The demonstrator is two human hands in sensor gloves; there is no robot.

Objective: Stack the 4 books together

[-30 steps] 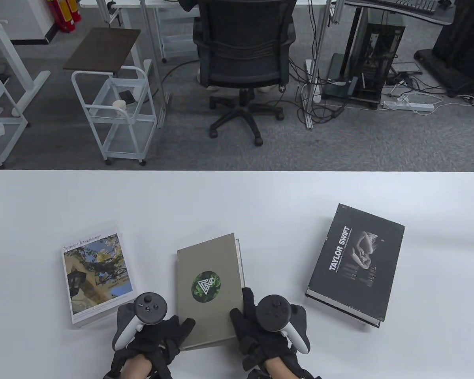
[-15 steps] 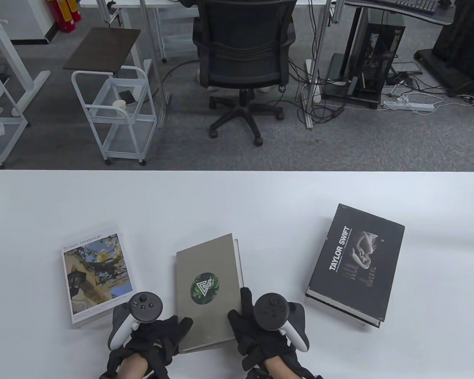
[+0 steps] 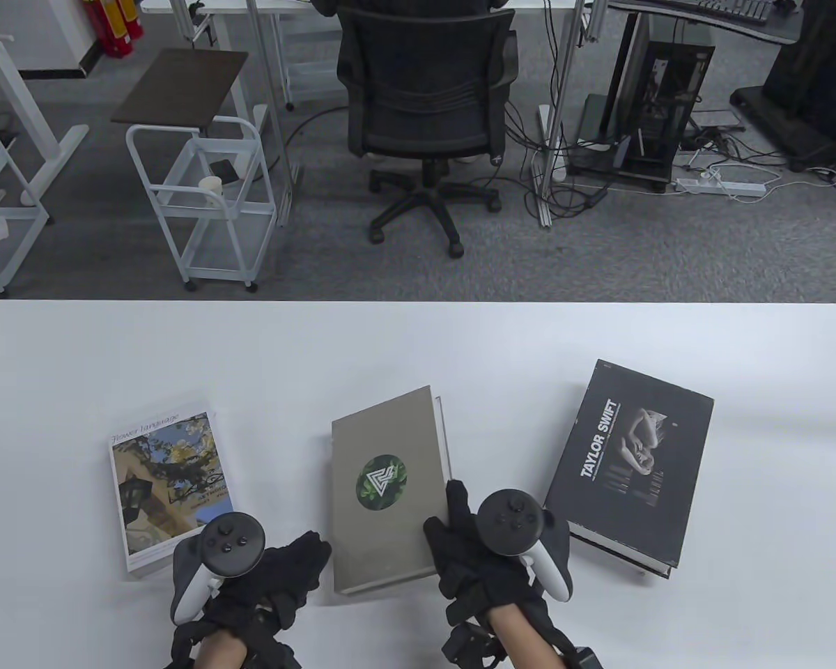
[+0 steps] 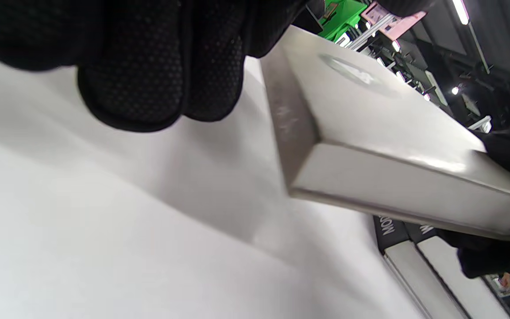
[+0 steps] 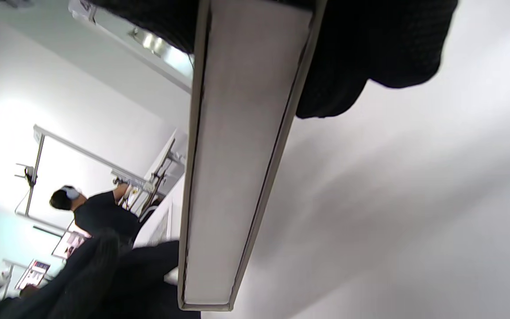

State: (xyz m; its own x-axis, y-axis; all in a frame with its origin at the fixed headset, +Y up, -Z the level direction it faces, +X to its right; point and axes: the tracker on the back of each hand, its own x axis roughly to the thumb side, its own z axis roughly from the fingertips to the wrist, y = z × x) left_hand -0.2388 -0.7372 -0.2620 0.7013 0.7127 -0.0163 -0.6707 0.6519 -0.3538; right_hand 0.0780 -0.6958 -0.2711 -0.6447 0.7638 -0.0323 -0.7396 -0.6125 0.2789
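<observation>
- Right hand (image 3: 491,550) grips the grey book (image 3: 386,488) at its near right corner, thumb on the cover and fingers under it; the right wrist view shows the page edge clamped between gloved fingers, with the book lifted clear of the table (image 3: 418,348).
- Left hand (image 3: 265,575) sits just left of the grey book's near left corner. In the left wrist view its fingers hang loosely curled beside the spine, holding nothing; I cannot tell whether a fingertip touches the book.
- Grey book's long axis runs near to far, tipped slightly right at the far end, and it hangs between the other two visible books.
- Black Taylor Swift book (image 3: 627,463) lies just right of the right hand, its long axis also near to far and leaning the same way. It looks the thickest, and the left wrist view suggests two black volumes there, one on the other.
- Flower language book (image 3: 171,484) lies left of the left hand, well apart from the black one.
- Judgement: the carrying hand is nearer the black book, so a short move rightward with little turning would set the grey book on it.
</observation>
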